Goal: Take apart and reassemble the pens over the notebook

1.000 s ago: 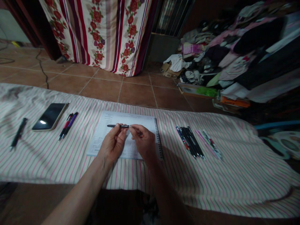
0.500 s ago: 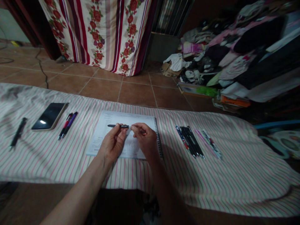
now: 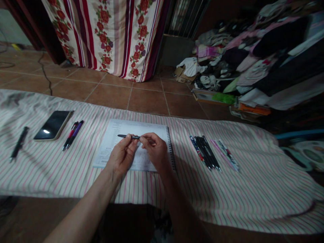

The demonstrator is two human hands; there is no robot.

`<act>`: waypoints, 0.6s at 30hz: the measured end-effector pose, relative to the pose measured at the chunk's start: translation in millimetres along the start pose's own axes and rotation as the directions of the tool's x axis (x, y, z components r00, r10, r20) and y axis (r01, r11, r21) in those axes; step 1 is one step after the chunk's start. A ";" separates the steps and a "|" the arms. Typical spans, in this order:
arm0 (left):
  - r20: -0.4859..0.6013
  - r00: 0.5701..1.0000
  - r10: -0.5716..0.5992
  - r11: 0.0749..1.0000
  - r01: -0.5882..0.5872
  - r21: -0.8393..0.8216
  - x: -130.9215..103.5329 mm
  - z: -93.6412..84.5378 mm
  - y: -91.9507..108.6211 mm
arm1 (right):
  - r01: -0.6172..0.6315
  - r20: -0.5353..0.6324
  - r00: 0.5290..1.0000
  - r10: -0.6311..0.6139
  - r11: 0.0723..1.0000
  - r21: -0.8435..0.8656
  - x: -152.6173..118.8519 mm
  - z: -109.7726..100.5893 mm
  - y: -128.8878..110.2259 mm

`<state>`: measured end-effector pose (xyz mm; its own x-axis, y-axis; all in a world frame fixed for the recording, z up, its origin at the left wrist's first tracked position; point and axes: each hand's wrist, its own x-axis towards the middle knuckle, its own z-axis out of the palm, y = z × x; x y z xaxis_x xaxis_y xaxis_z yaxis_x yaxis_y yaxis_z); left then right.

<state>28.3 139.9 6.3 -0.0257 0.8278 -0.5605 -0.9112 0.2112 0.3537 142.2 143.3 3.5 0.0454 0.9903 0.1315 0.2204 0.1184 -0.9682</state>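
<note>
A slim black pen [image 3: 122, 135] lies level across both hands above the open spiral notebook [image 3: 106, 148]. My left hand [image 3: 124, 152] pinches its middle between thumb and fingers. At the pen's right end, my right hand [image 3: 154, 146] is closed, its thumb and fingertips round the tip. The notebook's pages are printed or written on, and its black spiral runs down the right side. My fingers hide part of the pen and the page.
Left of the notebook lie a red pen [image 3: 70, 135], a purple pen [image 3: 75, 135], a phone [image 3: 53, 126] and a black pen [image 3: 19, 145]. Several black pens [image 3: 206, 152] and patterned pens [image 3: 229, 155] lie to the right on the striped cloth [image 3: 258, 182]. A curtain [image 3: 116, 37] hangs behind.
My right hand has shifted slightly left, closing the small gap at the pen's right end. The pen has moved a little to the right in my left hand.
</note>
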 end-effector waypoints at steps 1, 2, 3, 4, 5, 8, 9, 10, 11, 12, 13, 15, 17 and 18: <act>0.006 1.000 -0.001 1.000 0.001 0.005 0.1 -0.5 -0.2 | -0.010 0.010 1.000 0.010 1.000 0.008 0.0 -0.1 -0.2; 0.011 1.000 -0.001 1.000 0.001 0.008 0.1 -0.8 -0.3 | -0.020 0.020 1.000 0.020 1.000 0.014 0.0 -0.1 -0.2; 0.016 1.000 -0.002 1.000 0.001 0.012 0.0 -1.0 -0.3 | -0.029 0.030 0.999 0.029 0.999 0.020 -0.1 -0.3 -0.1; 0.020 1.000 0.001 1.000 -0.002 0.014 -0.4 -1.0 -0.3 | -0.038 0.035 0.999 0.037 0.999 0.028 -0.2 -0.4 0.1; 0.026 1.000 0.003 1.000 -0.004 0.015 -0.8 -0.9 -0.3 | -0.047 0.039 0.998 0.046 0.998 0.043 -0.4 -0.6 0.3; 0.040 0.999 0.008 0.999 -0.009 0.033 -2.5 0.2 -0.1 | -0.079 0.062 0.996 0.072 0.989 0.124 -0.9 -1.4 0.6; 0.041 0.999 0.011 0.999 -0.013 0.046 -3.1 0.7 0.0 | -0.088 0.075 0.994 0.078 0.985 0.150 -1.0 -1.6 0.5; 0.042 0.999 0.018 0.998 -0.020 0.059 -3.6 1.0 0.2 | -0.096 0.091 0.993 0.081 0.981 0.167 -1.2 -1.6 0.3; 0.042 0.999 0.025 0.997 -0.028 0.072 -3.9 1.2 0.3 | -0.100 0.106 0.991 0.082 0.979 0.176 -1.3 -1.6 0.0; 0.042 0.999 0.033 0.996 -0.036 0.079 -4.2 1.3 0.4 | -0.101 0.114 0.990 0.082 0.979 0.178 -1.4 -1.5 -0.2; 0.043 0.998 0.036 0.996 -0.039 0.083 -4.3 1.2 0.5 | -0.102 0.120 0.989 0.081 0.979 0.177 -1.5 -1.4 -0.3; 0.048 0.998 0.033 0.995 -0.037 0.088 -4.5 0.9 0.7 | -0.099 0.121 0.990 0.078 0.979 0.178 -1.6 -1.1 0.3; 0.056 0.998 0.038 0.994 -0.043 0.098 -4.7 1.0 0.8 | -0.102 0.118 0.990 0.081 0.978 0.182 -1.5 -1.0 1.8; 0.059 0.997 0.046 0.993 -0.052 0.102 -4.8 1.2 0.8 | -0.104 0.118 0.990 0.083 0.977 0.185 -1.4 -1.1 2.8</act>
<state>28.2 136.8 10.2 -0.0432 0.8659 -0.4983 -0.8622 0.2197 0.4565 143.9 142.2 0.8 -0.0514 0.9984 0.0242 0.0304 0.0258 -0.9992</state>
